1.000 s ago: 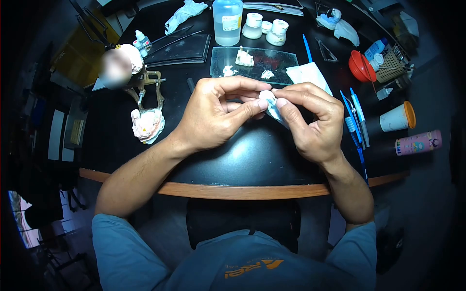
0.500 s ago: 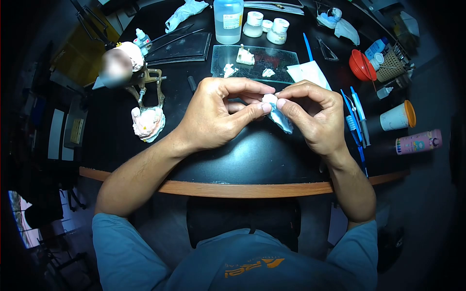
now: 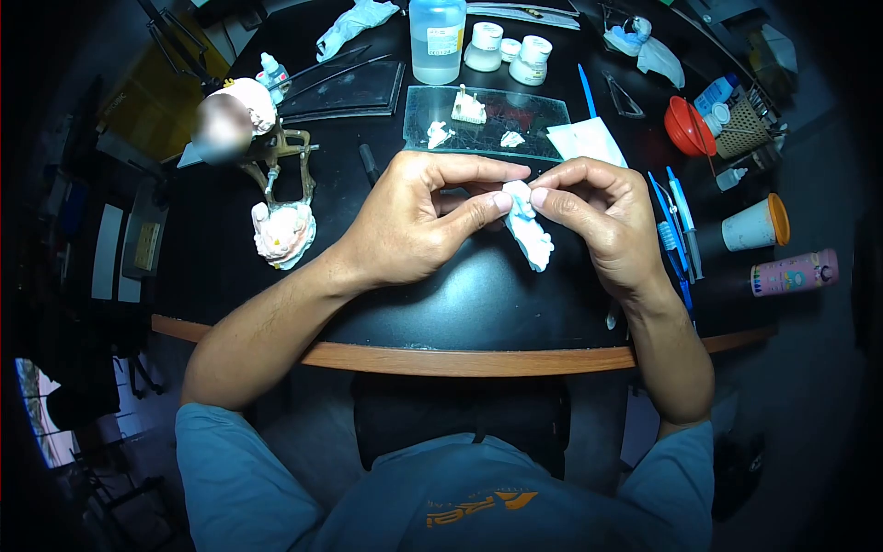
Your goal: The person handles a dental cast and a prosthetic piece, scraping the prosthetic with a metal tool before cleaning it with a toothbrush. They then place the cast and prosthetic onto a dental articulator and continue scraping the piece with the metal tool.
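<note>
A white, lumpy piece (image 3: 530, 241), resembling part of a plaster dental cast, is held above the front of the black table. My left hand (image 3: 414, 216) pinches its upper end from the left, with the thumb in front. From the other side, the thumb and fingers of my right hand (image 3: 598, 216) close on the same end. The piece's lower end hangs free, tilted down to the right. Beyond my hands lies a glass slab (image 3: 543, 115) bearing a small white cast section (image 3: 468, 110) and two white scraps, one of them this crumb (image 3: 512, 139).
At left stands a brass articulator (image 3: 303, 175) with a cast (image 3: 283, 235). A clear bottle (image 3: 437, 60) and white-lidded jars (image 3: 530, 63) are at the back. Right of my hands are white paper (image 3: 596, 140), blue-handled tools (image 3: 682, 207), a red bowl (image 3: 682, 127) and a cup (image 3: 747, 225).
The white piece has turned between my fingers: its shaded bluish side has given way to a bright, bumpy white side. Both hands keep their pinch in nearly the same place.
</note>
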Motion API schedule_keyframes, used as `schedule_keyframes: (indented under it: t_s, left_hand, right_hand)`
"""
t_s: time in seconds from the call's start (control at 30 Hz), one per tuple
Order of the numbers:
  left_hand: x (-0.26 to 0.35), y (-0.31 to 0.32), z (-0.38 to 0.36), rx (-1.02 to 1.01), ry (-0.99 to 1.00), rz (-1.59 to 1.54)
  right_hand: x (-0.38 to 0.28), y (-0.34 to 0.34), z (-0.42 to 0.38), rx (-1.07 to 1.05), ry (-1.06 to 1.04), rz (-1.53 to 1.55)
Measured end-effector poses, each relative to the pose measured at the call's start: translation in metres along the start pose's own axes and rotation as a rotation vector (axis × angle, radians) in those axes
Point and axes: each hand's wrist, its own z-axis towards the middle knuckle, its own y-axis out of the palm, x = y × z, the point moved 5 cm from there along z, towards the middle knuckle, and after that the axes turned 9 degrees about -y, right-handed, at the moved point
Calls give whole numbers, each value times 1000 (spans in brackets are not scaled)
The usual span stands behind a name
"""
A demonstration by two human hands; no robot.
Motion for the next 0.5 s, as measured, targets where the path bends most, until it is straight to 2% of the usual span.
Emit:
schedule_keyframes:
  t_s: [0.3, 0.4, 0.5]
  left_hand:
    - [3, 1, -1, -2, 15, 24]
    - [6, 1, -2, 18, 79, 35]
    - [4, 1, -1, 19, 97, -61]
  right_hand:
    - [0, 2, -1, -20, -40, 33]
    - [0, 2, -1, -1, -26, 51]
    - [-1, 3, 1, 24, -243, -98]
